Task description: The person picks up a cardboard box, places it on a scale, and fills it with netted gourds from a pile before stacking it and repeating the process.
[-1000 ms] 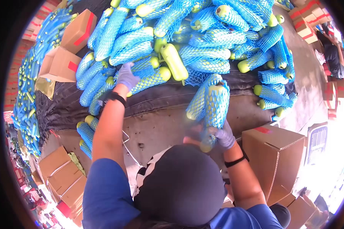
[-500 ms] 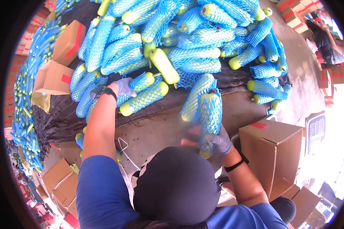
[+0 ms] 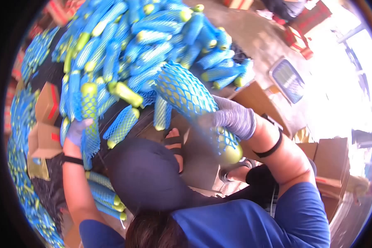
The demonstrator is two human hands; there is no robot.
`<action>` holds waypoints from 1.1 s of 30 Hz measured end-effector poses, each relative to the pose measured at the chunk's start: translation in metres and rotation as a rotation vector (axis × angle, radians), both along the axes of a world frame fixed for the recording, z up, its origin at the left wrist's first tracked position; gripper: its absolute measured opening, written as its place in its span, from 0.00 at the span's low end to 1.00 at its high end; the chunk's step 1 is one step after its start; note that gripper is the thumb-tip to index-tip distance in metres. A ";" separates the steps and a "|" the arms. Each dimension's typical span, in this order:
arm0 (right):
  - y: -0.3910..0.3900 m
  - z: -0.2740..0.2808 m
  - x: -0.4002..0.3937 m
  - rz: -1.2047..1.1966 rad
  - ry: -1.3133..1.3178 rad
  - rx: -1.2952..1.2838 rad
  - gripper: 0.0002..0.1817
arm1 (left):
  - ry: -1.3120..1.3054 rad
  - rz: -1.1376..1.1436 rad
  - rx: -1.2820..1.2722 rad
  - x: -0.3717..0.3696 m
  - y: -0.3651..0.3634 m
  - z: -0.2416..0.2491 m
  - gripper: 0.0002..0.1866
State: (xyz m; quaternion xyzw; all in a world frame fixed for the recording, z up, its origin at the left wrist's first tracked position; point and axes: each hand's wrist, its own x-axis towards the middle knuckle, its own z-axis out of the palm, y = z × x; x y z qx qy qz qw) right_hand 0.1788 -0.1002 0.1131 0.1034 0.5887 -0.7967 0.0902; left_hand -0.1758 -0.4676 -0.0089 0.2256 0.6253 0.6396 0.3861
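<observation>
My right hand [image 3: 235,118], in a grey glove, is closed around a long green bottle gourd [image 3: 190,91] in a blue foam net. That gourd is held slantwise over the ground, with its bare lower end showing below the hand. On the left, my gloved left hand [image 3: 76,131] grips another netted bottle gourd [image 3: 90,101], which stands nearly upright by the pile's edge. A bare bottle gourd [image 3: 128,94] lies between the hands, and a netted gourd [image 3: 122,126] rests below it.
A large pile of netted gourds [image 3: 153,53] spreads ahead on dark cloth. Open cardboard boxes [image 3: 45,140] stand at the left, with another carton [image 3: 260,101] behind my right hand. A grey plastic crate [image 3: 287,80] is at the right. A sandalled foot [image 3: 174,146] shows below the pile.
The view has swung, so the pile now appears farther left. My right hand still holds a netted gourd, now closer to the camera and slanted. My left hand has come onto a gourd at the left.
</observation>
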 end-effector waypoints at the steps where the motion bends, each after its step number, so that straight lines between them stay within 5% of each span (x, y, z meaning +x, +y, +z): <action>1: 0.014 0.010 0.020 0.011 -0.134 -0.031 0.17 | 0.067 0.004 0.091 -0.005 0.013 0.015 0.38; 5: 0.045 0.080 0.110 -0.178 -0.310 0.177 0.20 | 0.263 -0.020 0.118 0.056 0.089 0.130 0.35; 7: 0.091 0.056 0.147 -0.130 -0.374 0.515 0.26 | 0.371 -0.009 0.180 0.109 0.134 0.181 0.31; 9: 0.112 0.043 0.165 -0.045 -0.684 1.130 0.31 | 0.408 -0.054 0.201 0.153 0.169 0.212 0.30; 13: 0.124 -0.047 0.175 0.078 -1.010 1.189 0.39 | 0.034 -0.185 0.359 0.261 0.242 0.249 0.28; 20: 0.150 -0.137 0.120 0.113 -0.911 1.136 0.41 | -0.575 -0.503 -0.026 0.321 0.324 0.161 0.32; 27: 0.141 -0.180 0.115 0.005 -0.934 1.179 0.41 | -0.559 -0.455 -0.082 0.352 0.398 0.079 0.34; 33: 0.149 -0.161 0.117 0.048 -0.890 1.087 0.41 | -0.640 -0.481 -0.193 0.349 0.420 0.061 0.29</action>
